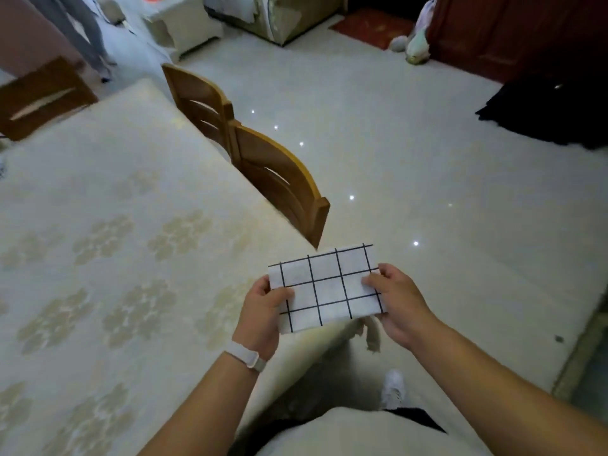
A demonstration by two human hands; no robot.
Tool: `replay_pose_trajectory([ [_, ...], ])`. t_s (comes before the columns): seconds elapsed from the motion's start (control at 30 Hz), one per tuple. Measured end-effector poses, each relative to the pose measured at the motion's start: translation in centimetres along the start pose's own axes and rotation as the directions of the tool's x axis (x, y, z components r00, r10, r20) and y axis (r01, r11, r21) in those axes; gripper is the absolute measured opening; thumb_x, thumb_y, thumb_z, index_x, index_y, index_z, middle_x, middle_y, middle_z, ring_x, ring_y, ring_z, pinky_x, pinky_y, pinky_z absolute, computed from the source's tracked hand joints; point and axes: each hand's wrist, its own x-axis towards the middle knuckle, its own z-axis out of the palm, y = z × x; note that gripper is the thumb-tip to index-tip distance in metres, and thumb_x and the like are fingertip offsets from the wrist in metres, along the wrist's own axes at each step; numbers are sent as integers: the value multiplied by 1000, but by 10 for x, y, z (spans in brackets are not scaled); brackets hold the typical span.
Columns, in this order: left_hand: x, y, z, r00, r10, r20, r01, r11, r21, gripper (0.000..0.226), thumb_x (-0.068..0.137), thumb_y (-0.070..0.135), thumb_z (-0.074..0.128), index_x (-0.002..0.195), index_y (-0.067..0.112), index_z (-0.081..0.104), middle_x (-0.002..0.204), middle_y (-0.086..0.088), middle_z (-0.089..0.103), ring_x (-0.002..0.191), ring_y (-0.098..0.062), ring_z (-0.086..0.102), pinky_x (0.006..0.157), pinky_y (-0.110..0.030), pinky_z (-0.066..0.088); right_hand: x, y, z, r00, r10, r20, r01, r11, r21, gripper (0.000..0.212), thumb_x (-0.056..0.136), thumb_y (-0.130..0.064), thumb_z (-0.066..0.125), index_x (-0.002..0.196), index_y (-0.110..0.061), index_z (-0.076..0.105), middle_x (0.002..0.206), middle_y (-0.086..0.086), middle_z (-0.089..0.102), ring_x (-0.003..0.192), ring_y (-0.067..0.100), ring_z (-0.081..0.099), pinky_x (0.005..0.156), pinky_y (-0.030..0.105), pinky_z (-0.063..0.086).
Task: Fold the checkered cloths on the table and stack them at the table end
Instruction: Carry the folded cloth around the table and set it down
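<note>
Checkered cloth (329,286), folded into a flat rectangle of white fabric crossed by thin black lines, is held in the air in front of the person, just past the right edge of the table (98,225) and near its corner. Its left short edge is gripped by the left hand (263,312), thumb laid on top and fingers curled behind; its right edge is pinched by the right hand (399,302) in the same way. A pale wristband (245,354) is worn on the left wrist. The table is covered with a cream tablecloth patterned with faint tan flower clusters, smooth and slightly shiny. Two wooden chairs with curved, slotted backs, the near chair (279,179) and the far chair (200,100), are pushed in along the right side, and a darker chair (39,97) is seen at the far end. The floor (411,143) is glossy and pale, and small points of light are reflected in it. A white shoe (393,388) is seen below the cloth. Farther off, a red mat (371,28), a dark heap of fabric (543,113), a white cabinet (184,24) and another person's legs (82,31) are visible.
</note>
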Motion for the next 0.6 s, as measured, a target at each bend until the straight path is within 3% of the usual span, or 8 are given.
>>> replay_pose_trajectory([
  [0.17,3,1,100,999,20,46,-20,1000,-1,32,85,-5,53,114,8,60,110,-18,68,99,-38,64,78,-52,56,15,-39,-82,992,-115,-57,115,993,-2,20,89,3,58,98,-14,57,93,3,63,81,19,61,65,31,51],
  [0.27,2,2,149,996,5,91,-3,999,-32,31,86,-4,53,111,11,63,104,-13,71,91,-33,69,71,-46,57,19,-55,-123,987,-140,-74,140,990,-11,28,84,-3,63,108,-15,59,103,10,66,85,21,63,69,34,52],
  [0.43,7,1,207,989,-38,143,33,999,39,28,85,-7,55,110,5,61,106,-20,69,98,-45,64,79,-70,49,28,-74,-175,978,-150,-146,152,988,0,30,87,2,57,113,-13,59,101,9,69,86,23,67,69,35,54],
  [0.6,29,6,249,982,-50,185,25,991,132,29,86,-9,53,113,0,57,110,-27,66,97,-43,64,85,-62,51,39,-91,-207,971,-135,-198,143,989,24,27,87,0,58,110,-16,59,103,9,70,84,23,65,73,39,52],
])
